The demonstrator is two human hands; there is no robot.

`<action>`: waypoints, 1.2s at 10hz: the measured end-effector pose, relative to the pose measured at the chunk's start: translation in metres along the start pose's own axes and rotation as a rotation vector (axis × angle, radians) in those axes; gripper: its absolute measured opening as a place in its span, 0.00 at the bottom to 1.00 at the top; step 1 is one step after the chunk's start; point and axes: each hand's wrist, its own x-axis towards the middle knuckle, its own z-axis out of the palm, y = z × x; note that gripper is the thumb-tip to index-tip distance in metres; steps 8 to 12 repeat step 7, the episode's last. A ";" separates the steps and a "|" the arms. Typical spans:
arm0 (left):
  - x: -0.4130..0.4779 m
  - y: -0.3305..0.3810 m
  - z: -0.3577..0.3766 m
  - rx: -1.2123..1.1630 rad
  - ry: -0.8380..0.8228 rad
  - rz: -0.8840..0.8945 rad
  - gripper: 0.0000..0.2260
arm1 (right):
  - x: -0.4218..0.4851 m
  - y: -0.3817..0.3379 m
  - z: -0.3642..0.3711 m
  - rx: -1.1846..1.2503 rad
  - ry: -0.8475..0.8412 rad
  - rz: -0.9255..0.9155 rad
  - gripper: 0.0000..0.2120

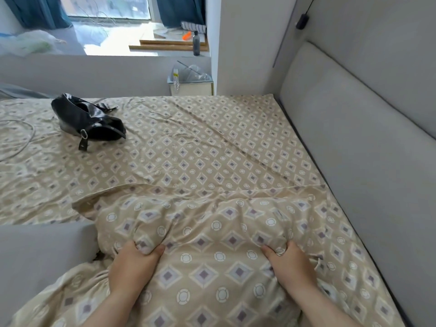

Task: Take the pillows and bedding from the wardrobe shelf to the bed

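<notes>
A bulky folded duvet point(212, 232) in beige cloth with a diamond and ring pattern fills the near centre of the head view. It rests on the near edge of the bed point(188, 149), whose sheet has the same pattern. My left hand point(132, 267) grips a bunch of the duvet's cloth at its near left. My right hand point(290, 265) grips the cloth at its near right. Both forearms reach in from the bottom edge. No pillow is in view.
A black glossy handbag point(87, 119) lies at the far left of the bed, with a white cable point(23, 138) beside it. A grey padded headboard point(365, 138) runs along the right. A grey upholstered edge point(42, 251) is at the near left. A small bin point(188, 81) stands beyond the bed.
</notes>
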 end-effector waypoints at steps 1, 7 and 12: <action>-0.003 -0.002 -0.007 0.055 0.014 -0.017 0.36 | 0.000 0.000 -0.003 -0.032 -0.012 0.030 0.35; -0.059 0.166 -0.242 -0.244 0.079 0.494 0.29 | -0.105 -0.216 -0.198 0.251 0.173 -0.547 0.25; -0.059 0.166 -0.242 -0.244 0.079 0.494 0.29 | -0.105 -0.216 -0.198 0.251 0.173 -0.547 0.25</action>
